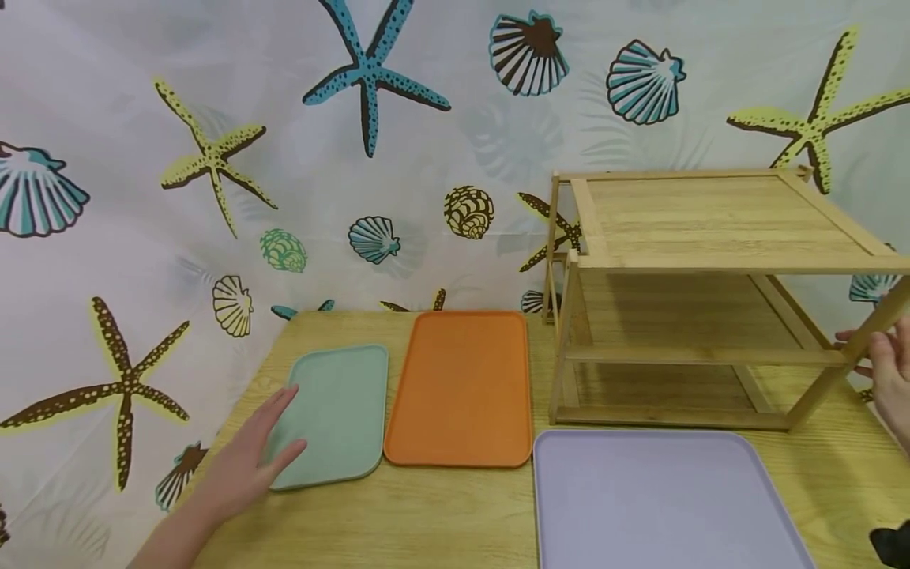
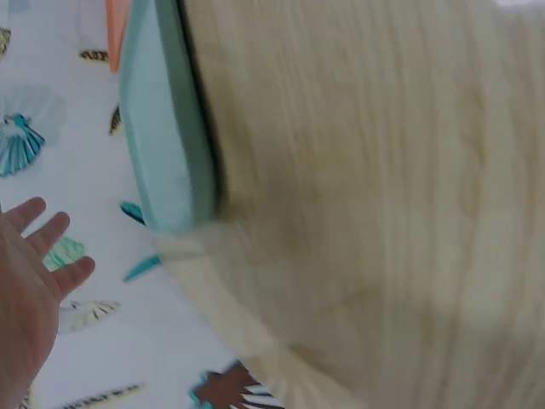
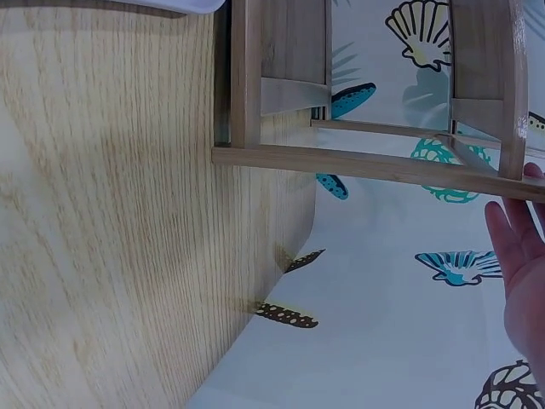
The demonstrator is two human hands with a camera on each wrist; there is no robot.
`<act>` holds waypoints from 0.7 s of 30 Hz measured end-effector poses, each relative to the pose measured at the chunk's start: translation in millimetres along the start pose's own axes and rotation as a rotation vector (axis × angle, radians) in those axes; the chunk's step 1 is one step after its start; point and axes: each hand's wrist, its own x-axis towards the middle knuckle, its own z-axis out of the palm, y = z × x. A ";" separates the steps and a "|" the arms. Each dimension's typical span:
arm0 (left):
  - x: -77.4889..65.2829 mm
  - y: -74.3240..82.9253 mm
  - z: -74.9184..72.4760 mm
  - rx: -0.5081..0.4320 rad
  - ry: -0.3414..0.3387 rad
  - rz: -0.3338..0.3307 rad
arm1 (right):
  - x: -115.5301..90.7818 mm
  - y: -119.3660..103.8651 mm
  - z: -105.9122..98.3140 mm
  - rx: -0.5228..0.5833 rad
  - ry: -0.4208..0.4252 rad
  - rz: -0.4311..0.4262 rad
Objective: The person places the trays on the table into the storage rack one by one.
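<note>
Holding rack (image 1: pixel 704 356): right grip (image 1: pixel 892 374); left grip (image 1: pixel 249 454) near green tray (image 1: pixel 332 415)

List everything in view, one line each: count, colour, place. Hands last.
Green tray: 1, pale green, leftmost on the table
Orange tray: 1, orange, between the other trays
Purple tray: 1, lavender, in front of the rack
Rack: 1, light wood, right side
Table: 1, light wood, under trays and rack
Cloth: white with starfish and shells, behind
Black object: 1, lower right edge, unclear
Left hand: 1, bare, by the green tray
Right hand: 1, bare, at the rack's right side
</note>
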 end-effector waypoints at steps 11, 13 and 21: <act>-15.9 -43.2 -10.9 -0.084 0.009 -0.166 | 0.2 -1.8 0.9 -0.003 -0.011 -0.004; -16.2 -49.7 -13.2 -0.081 -0.017 -0.195 | 1.0 -2.0 1.1 0.001 -0.006 -0.007; -19.6 -69.1 -5.3 -0.039 -0.097 -0.252 | -0.5 -1.1 -0.1 0.004 0.003 0.008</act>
